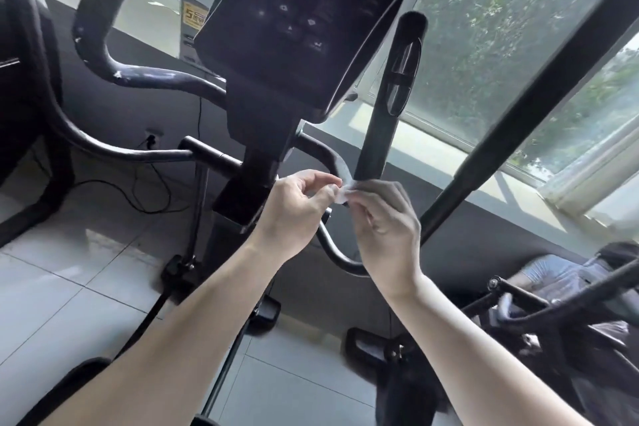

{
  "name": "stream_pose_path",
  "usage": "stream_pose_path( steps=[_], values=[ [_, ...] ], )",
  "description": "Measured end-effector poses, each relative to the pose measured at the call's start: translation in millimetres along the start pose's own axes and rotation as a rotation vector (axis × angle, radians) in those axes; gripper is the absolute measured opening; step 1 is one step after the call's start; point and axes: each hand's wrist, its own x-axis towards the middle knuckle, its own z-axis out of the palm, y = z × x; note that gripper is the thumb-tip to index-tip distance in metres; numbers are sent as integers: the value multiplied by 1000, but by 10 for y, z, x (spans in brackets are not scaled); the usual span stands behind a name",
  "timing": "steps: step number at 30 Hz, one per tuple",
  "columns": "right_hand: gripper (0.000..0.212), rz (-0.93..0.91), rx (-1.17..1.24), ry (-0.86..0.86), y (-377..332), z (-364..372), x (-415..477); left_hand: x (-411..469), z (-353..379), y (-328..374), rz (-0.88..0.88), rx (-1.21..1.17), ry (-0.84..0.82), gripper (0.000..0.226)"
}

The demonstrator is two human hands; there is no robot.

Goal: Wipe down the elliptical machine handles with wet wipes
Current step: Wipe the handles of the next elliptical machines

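Observation:
A small white wet wipe is held between both hands, just below the base of the elliptical's right inner handle. My left hand pinches its left side with fingers curled. My right hand pinches its right side. The wipe sits against the bend where the handle joins the curved bar. The left inner handle rises at upper left, its dark grip worn with pale scuffs. The black console stands between the two handles.
A long black moving arm crosses diagonally on the right in front of the window. Another swing arm curves at left. Cables trail over the grey tiled floor. A pedal sits below, and a person's clothing shows at lower right.

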Motion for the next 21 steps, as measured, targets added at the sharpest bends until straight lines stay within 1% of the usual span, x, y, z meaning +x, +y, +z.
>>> stream_pose_path(
  steps=[3, 7, 10, 12, 15, 17, 19, 21],
  values=[
    [8, 105, 74, -63, -49, 5, -198, -101, -6, -161, -42, 50, -39, 10],
    [10, 247, 248, -38, -155, -66, -284, -216, -16, -244, -45, -40, -152, 19],
    [10, 280, 372, -39, -210, -86, -252, -228, -42, -185, -44, -132, -195, 26],
    [12, 284, 409, -52, -226, -97, -200, -196, -44, -141, -41, -150, -201, 22],
    [19, 282, 410, -29, -204, -134, -126, -114, 5, -116, -5, -129, -111, 9],
    [26, 305, 394, 46, -149, -159, -92, -67, 78, -86, 1, -159, 30, 10],
    [39, 385, 368, 138, -58, -158, -67, -5, 138, -57, 75, -118, 165, 10],
    [45, 506, 364, 166, 9, -134, -51, 42, 182, -40, 169, 15, 209, 8]
  ],
)
